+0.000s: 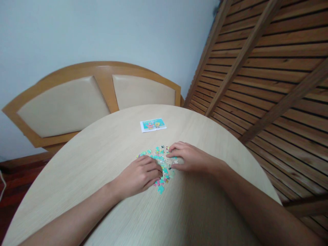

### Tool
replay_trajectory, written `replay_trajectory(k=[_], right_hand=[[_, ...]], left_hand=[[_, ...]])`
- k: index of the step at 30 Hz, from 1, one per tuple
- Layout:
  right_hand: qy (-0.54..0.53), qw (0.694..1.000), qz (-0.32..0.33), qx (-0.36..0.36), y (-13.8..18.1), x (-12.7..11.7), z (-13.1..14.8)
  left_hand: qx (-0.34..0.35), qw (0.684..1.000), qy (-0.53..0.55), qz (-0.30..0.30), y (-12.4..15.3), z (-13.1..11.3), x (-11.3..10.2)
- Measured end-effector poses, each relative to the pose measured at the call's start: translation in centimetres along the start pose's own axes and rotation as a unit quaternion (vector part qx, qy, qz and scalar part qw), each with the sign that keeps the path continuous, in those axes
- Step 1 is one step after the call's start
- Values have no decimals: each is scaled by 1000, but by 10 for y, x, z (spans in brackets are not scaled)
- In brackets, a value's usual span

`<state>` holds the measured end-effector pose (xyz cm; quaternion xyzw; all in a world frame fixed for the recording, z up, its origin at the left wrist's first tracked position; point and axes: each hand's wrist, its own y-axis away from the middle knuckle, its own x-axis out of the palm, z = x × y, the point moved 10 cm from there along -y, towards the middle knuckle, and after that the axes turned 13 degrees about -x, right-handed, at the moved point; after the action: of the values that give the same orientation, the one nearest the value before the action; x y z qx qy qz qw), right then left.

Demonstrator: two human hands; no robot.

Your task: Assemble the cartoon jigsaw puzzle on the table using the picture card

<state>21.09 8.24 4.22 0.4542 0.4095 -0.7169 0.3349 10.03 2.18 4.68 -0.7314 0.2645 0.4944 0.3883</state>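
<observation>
A loose pile of small jigsaw puzzle pieces (161, 158), mostly turquoise with some pink, yellow and white, lies on the round table. My left hand (142, 173) rests palm down over the pile's left side, its fingers bent and slightly apart; it covers some pieces, and what lies under the palm is hidden. On the right edge of the pile is my right hand (189, 157), thumb and fingers parted around a few pieces, with nothing visibly gripped. Beyond the pile lies a small picture card (153, 125) showing pink and yellow cartoon figures on turquoise.
The pale wooden table (102, 147) has a rounded far edge. Behind it stands a wood-framed headboard (102, 70) with cream padded panels, against a light blue wall (102, 27). A slatted wooden screen (269, 68) rises at the right. Dark reddish floor (15, 194) shows at lower left.
</observation>
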Motion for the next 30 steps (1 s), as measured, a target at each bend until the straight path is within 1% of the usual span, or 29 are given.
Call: replay_trajectory(k=[6,12,15,19,22,25,30], right_hand=[[21,999,-5,-25,-5,-1,4],[22,998,-23,-45,-7,-5,11],[26,998,-27,-45,-8,-6,11],[19,999,-31,-37,-8,-7,9],[-6,999,-39,-30,-8,-7,8],[-29,998,-48,-33,-9,-6,12],[-52,997,-36,-44,-13,0,21]], left_hand=[[46,997,-68,6,2,-9,3],[42,995,-86,-3,2,-10,3],[16,997,-71,-15,0,-6,1],[-35,999,-24,-26,-2,6,-5],[-74,997,23,-14,-4,17,-5],[-99,993,57,-4,-4,28,-3],[-124,991,55,-14,-4,35,-4]])
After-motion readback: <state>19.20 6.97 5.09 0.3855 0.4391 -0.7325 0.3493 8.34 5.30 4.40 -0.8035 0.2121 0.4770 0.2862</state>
